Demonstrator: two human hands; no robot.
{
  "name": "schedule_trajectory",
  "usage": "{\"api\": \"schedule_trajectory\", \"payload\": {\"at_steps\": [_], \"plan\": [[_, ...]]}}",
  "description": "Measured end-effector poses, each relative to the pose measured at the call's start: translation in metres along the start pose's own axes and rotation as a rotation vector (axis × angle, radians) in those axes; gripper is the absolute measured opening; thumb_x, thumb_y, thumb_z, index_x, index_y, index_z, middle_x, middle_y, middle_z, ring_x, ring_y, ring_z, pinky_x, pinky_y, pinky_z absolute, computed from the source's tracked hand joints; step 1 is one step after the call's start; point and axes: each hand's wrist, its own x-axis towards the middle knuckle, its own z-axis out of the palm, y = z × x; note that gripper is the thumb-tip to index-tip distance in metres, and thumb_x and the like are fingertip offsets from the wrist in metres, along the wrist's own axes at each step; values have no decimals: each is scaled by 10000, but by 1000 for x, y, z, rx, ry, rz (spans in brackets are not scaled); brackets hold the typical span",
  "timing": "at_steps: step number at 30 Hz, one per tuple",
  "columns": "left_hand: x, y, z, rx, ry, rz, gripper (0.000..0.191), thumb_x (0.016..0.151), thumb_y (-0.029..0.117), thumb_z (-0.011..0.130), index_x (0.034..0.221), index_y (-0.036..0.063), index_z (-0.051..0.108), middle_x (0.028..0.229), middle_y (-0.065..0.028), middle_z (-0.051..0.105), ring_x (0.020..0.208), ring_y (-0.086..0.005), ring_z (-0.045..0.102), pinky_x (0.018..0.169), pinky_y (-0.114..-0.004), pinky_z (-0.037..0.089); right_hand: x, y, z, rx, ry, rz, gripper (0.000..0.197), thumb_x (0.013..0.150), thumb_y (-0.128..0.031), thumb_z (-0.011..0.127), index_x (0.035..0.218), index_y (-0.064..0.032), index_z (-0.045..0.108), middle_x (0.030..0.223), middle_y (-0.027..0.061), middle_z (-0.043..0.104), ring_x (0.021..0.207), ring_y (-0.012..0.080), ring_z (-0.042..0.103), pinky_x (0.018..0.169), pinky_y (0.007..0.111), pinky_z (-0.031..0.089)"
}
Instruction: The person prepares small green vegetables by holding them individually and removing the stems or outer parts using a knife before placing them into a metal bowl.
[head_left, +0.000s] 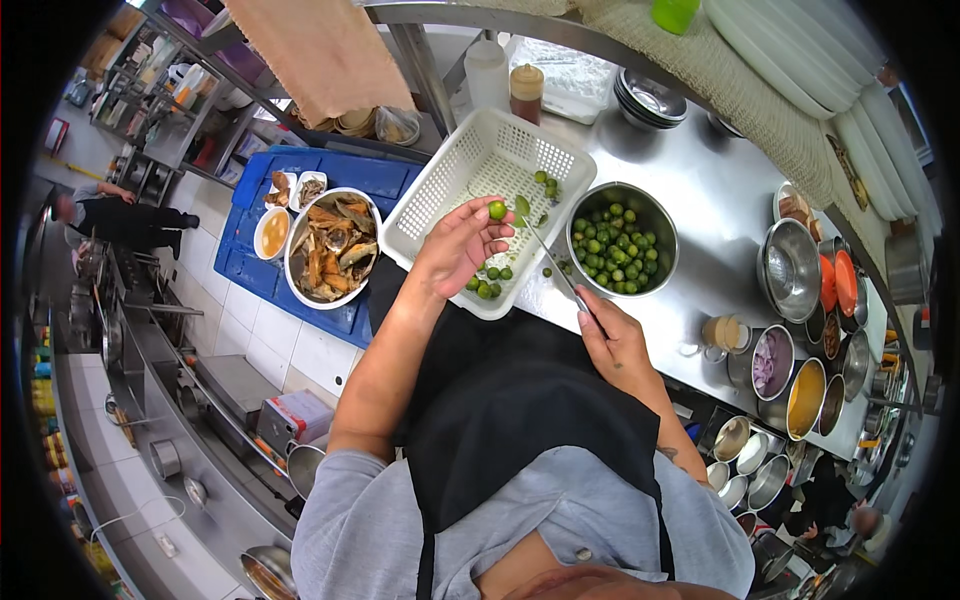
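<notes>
Between the thumb and fingers of my left hand (463, 244) is a small green citrus fruit (497, 210), held over a white perforated plastic basket (427, 202). A knife (551, 255) is in my right hand (616, 337), its narrow blade slanting up and left over the basket's right side. Green leaves (522, 206) show by the blade tip; whether they touch it I cannot tell. Several more green fruits (489, 289) lie in the basket's near end, and a few at its far right. Beside the basket stands a steel bowl (673, 262) holding many green fruits (616, 247).
A blue lid (251, 244) at left bears a white tub of fried fish pieces (335, 251) and small dishes. Squeeze bottles (526, 94) stand behind the basket. Steel bowls (791, 270) and ingredient pots (806, 397) crowd the steel counter's (697, 187) right end. Another person (124, 217) stands far left.
</notes>
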Motion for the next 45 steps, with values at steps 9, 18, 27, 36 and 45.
{"api": "schedule_trajectory", "payload": {"at_steps": [9, 18, 27, 36, 45], "plan": [[-6, -18, 18, 160, 204, 197, 234, 937, 32, 651, 1165, 13, 603, 1041, -89, 656, 948, -203, 661, 882, -343, 543, 5, -5, 7, -30, -13, -36, 330, 963, -84, 600, 1265, 47, 584, 914, 179, 636, 780, 306, 638, 712, 346, 505], [-12, -24, 27, 186, 191, 247, 225, 934, 46, 664, 1148, 36, 597, 1045, -63, 652, 942, -172, 639, 872, -341, 520, 5, -4, 10, -3, -26, 7, 330, 962, -86, 598, 1261, 53, 586, 888, 180, 627, 762, 311, 632, 701, 356, 501], [-10, -31, 25, 291, 278, 367, 254, 921, 28, 677, 1148, -44, 589, 1004, -94, 661, 909, -160, 656, 849, -296, 553, 3, -3, 12, -19, -41, 28, 329, 963, -91, 597, 1267, 34, 588, 876, 185, 617, 760, 330, 630, 699, 366, 502], [-13, -36, 27, 413, 355, 407, 254, 921, 38, 678, 1148, -39, 592, 1015, -86, 655, 893, -157, 637, 840, -291, 525, -1, 6, 22, -52, -12, -8, 323, 960, -101, 603, 1254, 32, 593, 882, 184, 628, 758, 344, 637, 691, 376, 509], [-13, -45, 27, 434, 400, 474, 212, 921, -6, 658, 1116, -57, 591, 943, -73, 660, 863, -110, 621, 795, -242, 506, 2, 8, 28, -78, -20, -9, 321, 964, -117, 593, 1253, 21, 590, 900, 188, 640, 772, 356, 646, 680, 402, 507]]}}
